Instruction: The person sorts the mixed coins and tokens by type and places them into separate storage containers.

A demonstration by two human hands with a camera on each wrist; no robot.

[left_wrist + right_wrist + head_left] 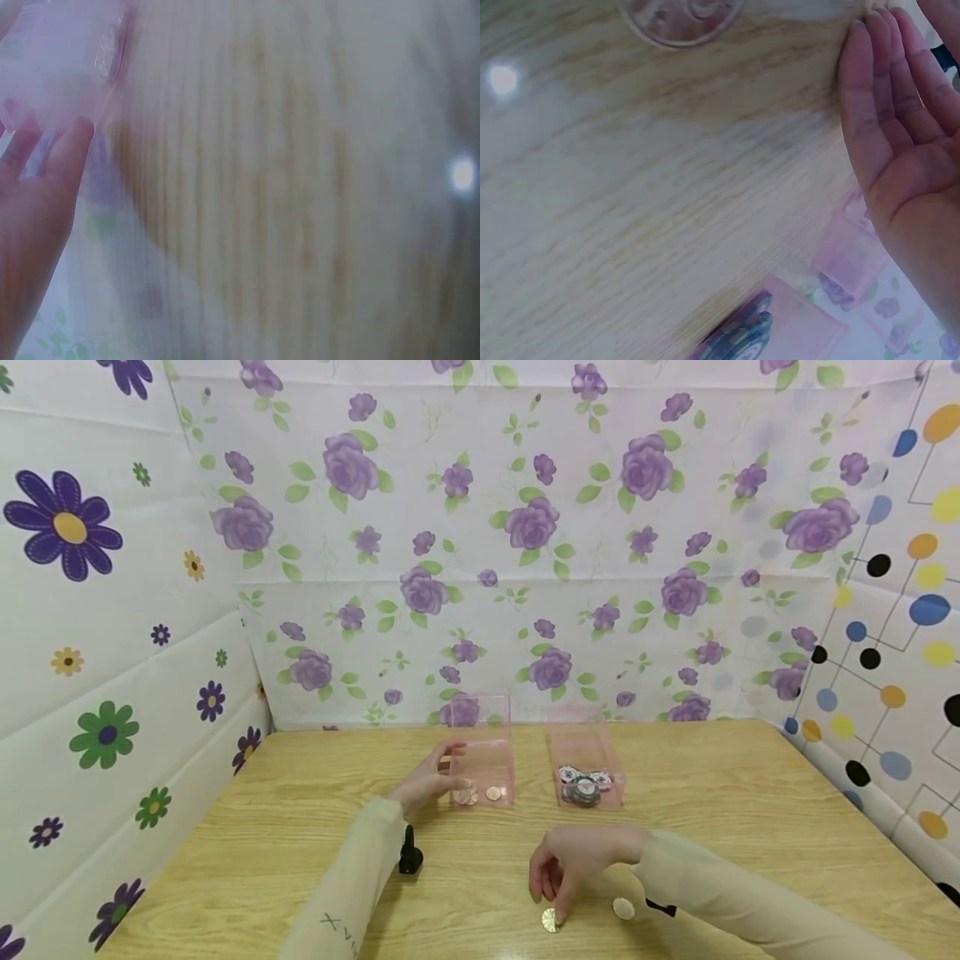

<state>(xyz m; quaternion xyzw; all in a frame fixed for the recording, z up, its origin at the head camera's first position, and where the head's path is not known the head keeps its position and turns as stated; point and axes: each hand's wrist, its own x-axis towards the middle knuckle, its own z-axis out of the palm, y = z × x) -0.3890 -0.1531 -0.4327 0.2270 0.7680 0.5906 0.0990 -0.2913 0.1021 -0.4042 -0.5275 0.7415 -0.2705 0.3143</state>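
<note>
A pink see-through box point(482, 768) with its lid raised holds several gold-coloured coins point(466, 796). My left hand point(427, 783) grips its left side, thumb at the front and fingers farther back. In the left wrist view those fingers point(71, 154) meet the pink plastic. Near the table's front, my right hand point(577, 860) reaches down with bent fingers, its thumb tip at the right edge of a gold coin point(550, 921) lying flat. A second coin point(623, 908) lies to the right, close to the wrist. The right wrist view shows the fingers point(859, 97) side by side.
Right of the coin box stands another pink open box point(611, 789) with black and white poker chips point(581, 787) inside. Both rest on the wood-grain table point(337, 827), near its back edge. Flower-patterned cloth point(525, 610) hangs behind, and dotted cloth point(892, 693) on the right.
</note>
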